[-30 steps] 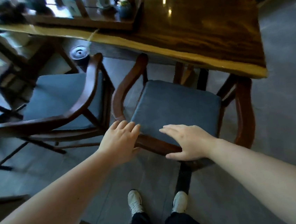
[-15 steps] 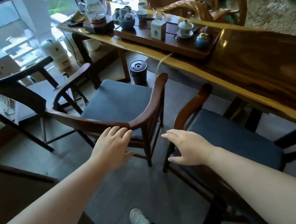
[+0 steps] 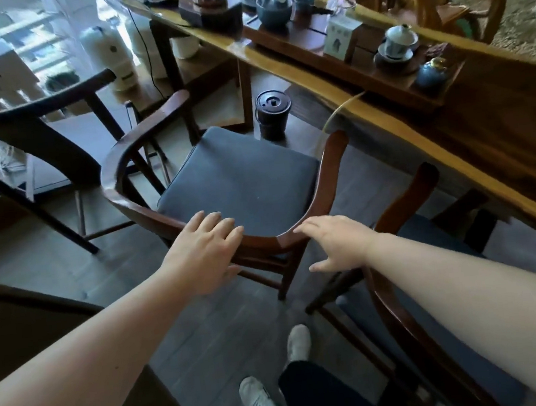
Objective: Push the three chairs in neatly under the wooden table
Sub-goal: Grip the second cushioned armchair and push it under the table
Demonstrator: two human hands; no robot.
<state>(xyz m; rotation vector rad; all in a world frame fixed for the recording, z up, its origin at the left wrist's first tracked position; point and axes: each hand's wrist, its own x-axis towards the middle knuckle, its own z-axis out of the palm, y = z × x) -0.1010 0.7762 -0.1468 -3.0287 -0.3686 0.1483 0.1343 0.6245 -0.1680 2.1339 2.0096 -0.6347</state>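
Observation:
The middle chair [image 3: 238,186], with a curved reddish-brown back rail and a dark blue seat cushion, stands turned at an angle, out from the long wooden table [image 3: 491,133]. My left hand [image 3: 204,252] lies flat on its back rail with fingers spread. My right hand [image 3: 338,240] hovers open at the rail's right corner, fingertips touching it. At the right, a second chair [image 3: 404,218] of the same kind has its seat partly under the table edge. A darker third chair [image 3: 38,137] stands at the left, away from the table.
A tea tray [image 3: 326,51] with cups, a teapot and a small box sits on the table. A black lidded bin [image 3: 273,113] stands on the floor under the table, just past the middle chair. White containers stand by the window at the left. My feet are below.
I have turned left from the right-hand chair to the middle one. Both hands left the first chair's back and now rest at the middle chair's back rail.

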